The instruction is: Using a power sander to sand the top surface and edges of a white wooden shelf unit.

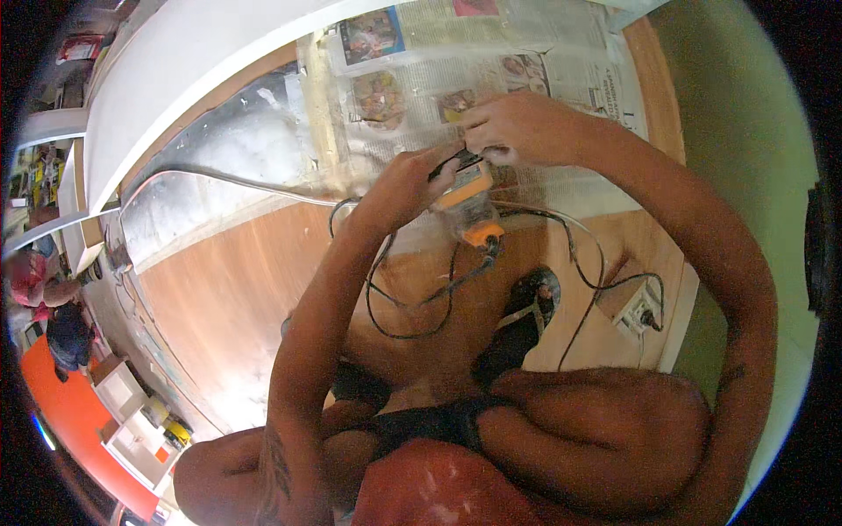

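Head view: my left hand (399, 188) wraps the orange power tool (469, 206), held above the newspaper (491, 53) on the wooden panel (237, 289). My right hand (517, 127) pinches its black top. Fitting appears underway; next needs a steady grip, black cord (412, 307) kept slack.

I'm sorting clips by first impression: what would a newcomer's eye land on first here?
Both hands meet at the top centre: the left hand and right hand grip an orange power tool over spread newspaper. Its black cord loops down across the wooden board toward a white socket box at right.
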